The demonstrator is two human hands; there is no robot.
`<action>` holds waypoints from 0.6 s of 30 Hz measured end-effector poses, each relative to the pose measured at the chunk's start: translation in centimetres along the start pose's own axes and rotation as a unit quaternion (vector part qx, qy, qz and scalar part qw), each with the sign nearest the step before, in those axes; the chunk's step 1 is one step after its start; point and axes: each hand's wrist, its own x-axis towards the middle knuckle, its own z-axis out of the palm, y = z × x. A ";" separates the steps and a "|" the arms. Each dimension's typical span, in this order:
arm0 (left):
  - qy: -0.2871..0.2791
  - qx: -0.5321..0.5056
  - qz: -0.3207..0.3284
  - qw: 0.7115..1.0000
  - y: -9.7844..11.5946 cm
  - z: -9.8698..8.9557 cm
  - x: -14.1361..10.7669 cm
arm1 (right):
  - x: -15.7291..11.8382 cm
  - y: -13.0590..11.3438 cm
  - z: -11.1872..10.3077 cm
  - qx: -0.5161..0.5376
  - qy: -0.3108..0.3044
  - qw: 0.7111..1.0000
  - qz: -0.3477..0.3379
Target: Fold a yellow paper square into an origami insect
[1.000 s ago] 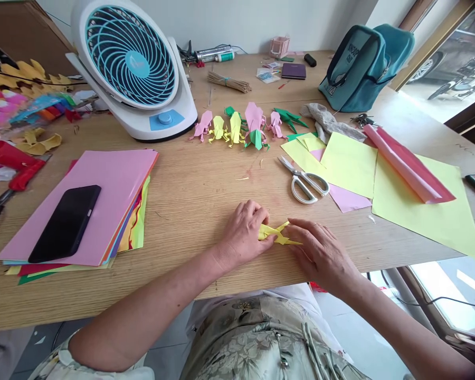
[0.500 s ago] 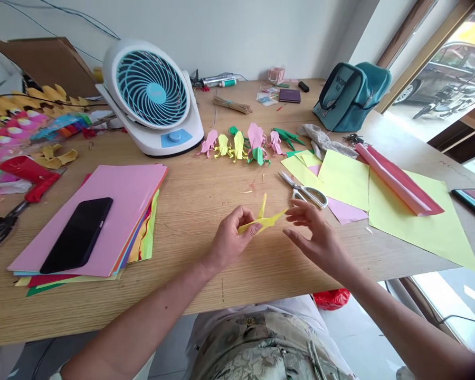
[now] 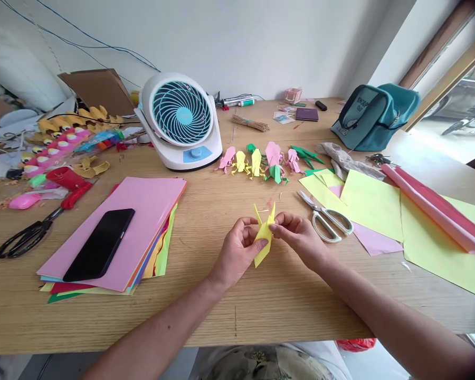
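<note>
A small folded yellow paper piece [image 3: 264,244] with two thin points sticking up is held above the wooden table. My left hand [image 3: 239,248] pinches its left side, thumb on the front face. On its upper right edge, near the base of the right point, my right hand [image 3: 296,235] closes thumb and finger. Silver scissors [image 3: 328,217] with white handles lie just right of my right hand. Beyond the hands stands a row of folded paper figures, among them a yellow one [image 3: 256,162], a pink one [image 3: 274,154] and a green one [image 3: 275,173].
A stack of coloured paper [image 3: 150,211] bears a black phone [image 3: 98,244] on the left. Behind it are a fan [image 3: 182,121] and black-handled scissors [image 3: 27,235]. Yellow sheets [image 3: 374,203], a pink roll [image 3: 435,208] and a teal bag [image 3: 372,116] lie to the right.
The yellow piece has turned so its points face up. My right hand has moved in from beside it and taken hold of its edge. The camera view has shifted.
</note>
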 end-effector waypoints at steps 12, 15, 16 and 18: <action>-0.033 0.042 -0.023 0.998 0.2 0.0 0.0 | -0.7 0.1 -0.7 -0.007 -0.054 0.998 0.012; -0.035 0.013 -0.026 0.999 0.1 0.0 0.0 | -0.8 0.0 -0.6 0.013 -0.067 0.998 0.007; -0.040 0.005 -0.029 0.999 0.2 0.0 0.0 | -0.9 -0.1 -0.6 0.019 -0.070 0.997 0.004; -0.052 -0.004 -0.030 0.998 0.3 0.0 0.0 | -1.0 -0.1 -0.6 0.025 -0.077 0.997 -0.002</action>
